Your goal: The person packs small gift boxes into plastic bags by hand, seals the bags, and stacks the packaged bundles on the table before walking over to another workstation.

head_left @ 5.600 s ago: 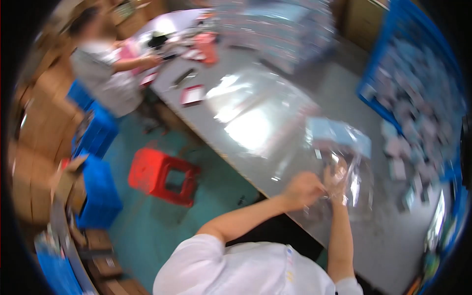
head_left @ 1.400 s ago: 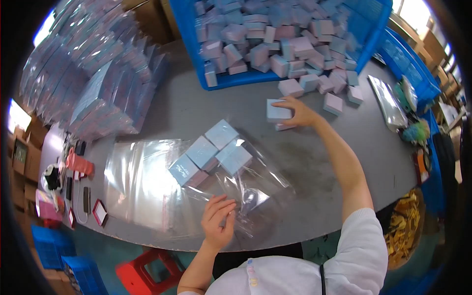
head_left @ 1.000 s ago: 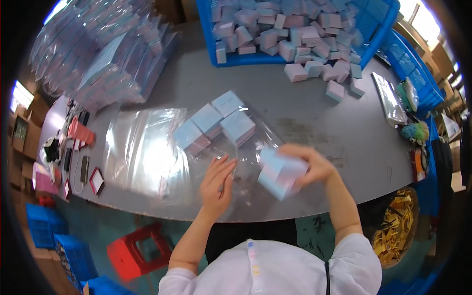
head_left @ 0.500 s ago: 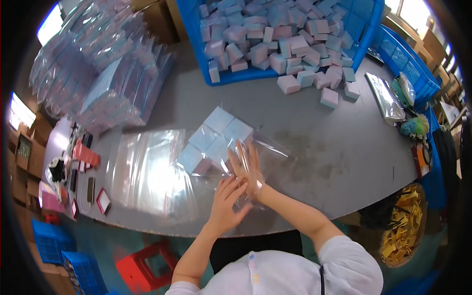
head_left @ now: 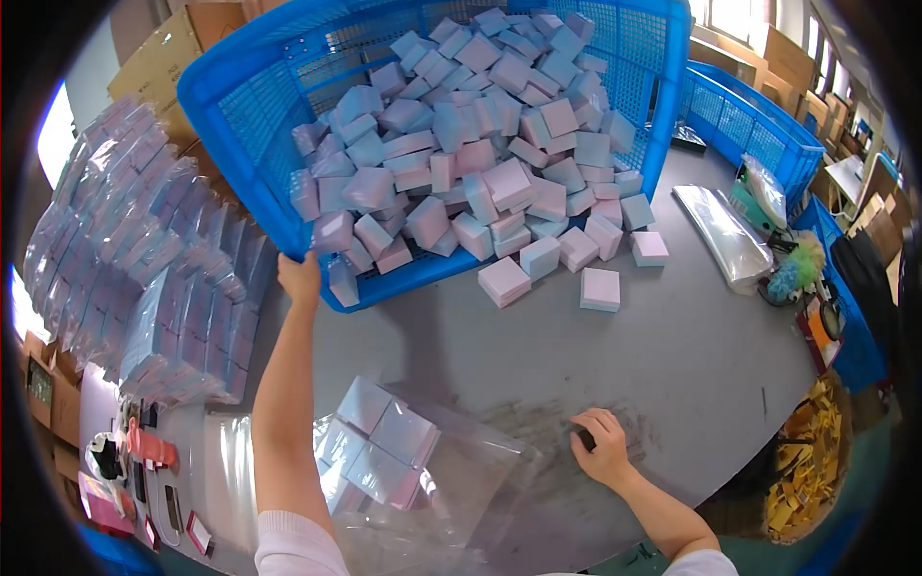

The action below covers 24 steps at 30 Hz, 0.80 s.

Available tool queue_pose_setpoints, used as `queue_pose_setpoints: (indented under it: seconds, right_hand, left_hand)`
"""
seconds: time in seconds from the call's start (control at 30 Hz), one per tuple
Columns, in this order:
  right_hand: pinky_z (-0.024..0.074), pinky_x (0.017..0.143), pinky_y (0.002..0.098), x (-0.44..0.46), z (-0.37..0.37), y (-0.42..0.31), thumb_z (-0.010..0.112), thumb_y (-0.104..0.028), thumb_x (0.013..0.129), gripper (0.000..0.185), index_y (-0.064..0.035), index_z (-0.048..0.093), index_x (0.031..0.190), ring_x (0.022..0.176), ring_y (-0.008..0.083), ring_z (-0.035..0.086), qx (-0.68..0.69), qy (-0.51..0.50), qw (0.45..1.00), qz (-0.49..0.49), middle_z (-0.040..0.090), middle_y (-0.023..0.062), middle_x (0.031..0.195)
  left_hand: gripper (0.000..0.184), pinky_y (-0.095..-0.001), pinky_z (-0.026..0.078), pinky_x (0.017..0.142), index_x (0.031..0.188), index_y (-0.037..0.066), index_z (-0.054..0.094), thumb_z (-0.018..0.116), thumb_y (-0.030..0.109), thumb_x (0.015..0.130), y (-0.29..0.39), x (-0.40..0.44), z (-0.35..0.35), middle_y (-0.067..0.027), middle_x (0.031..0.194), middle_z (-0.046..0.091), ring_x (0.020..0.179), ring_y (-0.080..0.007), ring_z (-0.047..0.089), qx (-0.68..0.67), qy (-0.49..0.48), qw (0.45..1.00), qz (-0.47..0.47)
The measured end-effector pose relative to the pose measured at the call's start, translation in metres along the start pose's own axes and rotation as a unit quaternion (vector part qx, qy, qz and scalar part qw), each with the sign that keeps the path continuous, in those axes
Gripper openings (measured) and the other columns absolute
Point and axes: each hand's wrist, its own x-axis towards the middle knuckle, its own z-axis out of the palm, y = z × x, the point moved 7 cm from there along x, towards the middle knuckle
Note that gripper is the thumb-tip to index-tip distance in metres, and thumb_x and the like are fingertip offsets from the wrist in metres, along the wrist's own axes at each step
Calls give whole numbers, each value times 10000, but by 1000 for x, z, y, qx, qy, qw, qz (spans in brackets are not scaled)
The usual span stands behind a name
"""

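My left hand [head_left: 300,278] is closed on the near left corner of a large blue plastic crate [head_left: 423,285], which lies tipped with its opening facing me. Small pink and light-blue boxes [head_left: 506,182] fill it, and several have spilled onto the table. My right hand [head_left: 603,449] rests on the table with its fingers curled; a small dark patch shows at the fingers, and I cannot make out what it is. Between my arms, a block of pale-blue boxes [head_left: 382,446] lies in a clear plastic bag [head_left: 480,490], partly hidden by my left forearm.
Wrapped packs of boxes [head_left: 144,278] are stacked high at the left. Flat clear bags [head_left: 230,461] lie beside my left arm. A clear film bundle [head_left: 722,235] and a fluffy duster [head_left: 799,272] are at the right. Yellow pieces [head_left: 807,461] fill a container below the table's right edge.
My left hand has gone from the bagged boxes up to the crate's corner. My right hand has let go of them and moved right. The view has shifted, showing more of the crate.
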Motion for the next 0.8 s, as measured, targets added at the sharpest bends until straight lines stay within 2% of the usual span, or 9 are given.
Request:
queue_pose_setpoints:
  seconds: [0.1,0.27,0.4,0.47,0.5,0.57,0.67,0.73,0.8]
  right_hand:
    - [482,839,403,-3,-2,2,707,-23,705,267,-35,643,964,947,314,607,6,-9,1000,17,638,111,946]
    - [484,841,426,2,-1,-1,701,-12,696,289,-10,635,977,927,326,607,22,22,999,32,635,139,956]
    - [433,945,474,-10,-11,-11,742,-68,669,441,-26,603,1085,1103,395,525,-42,57,996,-49,557,170,1201]
    - [355,1017,536,-3,-8,-27,798,-163,630,563,-41,584,1136,1244,450,392,-42,71,996,-41,429,198,1364]
    - [332,1030,550,3,-3,-37,815,-206,614,617,-70,584,1170,1277,461,346,-8,65,996,-58,398,211,1388]
    - [309,1045,557,17,11,-61,831,-258,591,700,-143,581,1234,1321,466,292,12,35,994,-105,378,208,1409]
    - [332,1056,517,35,46,-75,811,-232,561,769,-210,552,1285,1325,448,320,-38,-44,988,-141,424,164,1390]
    - [359,1026,497,48,56,-58,765,-181,561,717,-164,574,1251,1276,398,391,-62,20,990,-127,493,119,1319]
    - [314,1035,543,60,57,-43,778,-208,567,782,-153,475,1286,1243,405,399,-100,61,988,-99,436,135,1367]
  left_hand:
    - [241,-469,498,692,847,-27,630,706,190,774,15,-13,-17,-200,748,664,744,-397,662,26,48,991,124]
    - [191,-467,481,647,869,1,613,674,166,795,81,-137,-28,-194,723,644,711,-439,622,-101,2,966,238]
    - [212,-482,481,632,915,20,601,685,177,801,71,-104,-16,-172,654,621,659,-440,604,-124,38,962,240]
    - [366,-499,487,705,1095,17,564,703,196,807,57,-82,-10,-193,825,654,789,-429,625,11,-5,996,92]
    - [366,-499,487,705,1095,17,564,703,196,807,57,-82,-16,-193,825,654,789,-429,625,12,-6,996,92]
    - [602,-503,462,850,1303,2,440,705,239,818,60,-91,-21,-238,1118,599,1044,-436,565,138,-49,981,128]
    - [839,-499,331,1050,1433,-23,289,717,317,798,108,-191,-87,-254,1345,448,1253,-452,393,100,-162,929,318]
    - [964,-594,154,1119,1471,-5,245,732,423,757,123,-304,-141,-227,1530,228,1380,-507,197,77,-340,903,250]
    - [970,-608,115,1127,1469,15,279,719,486,743,121,-398,-175,-208,1554,186,1411,-497,128,147,-423,849,279]
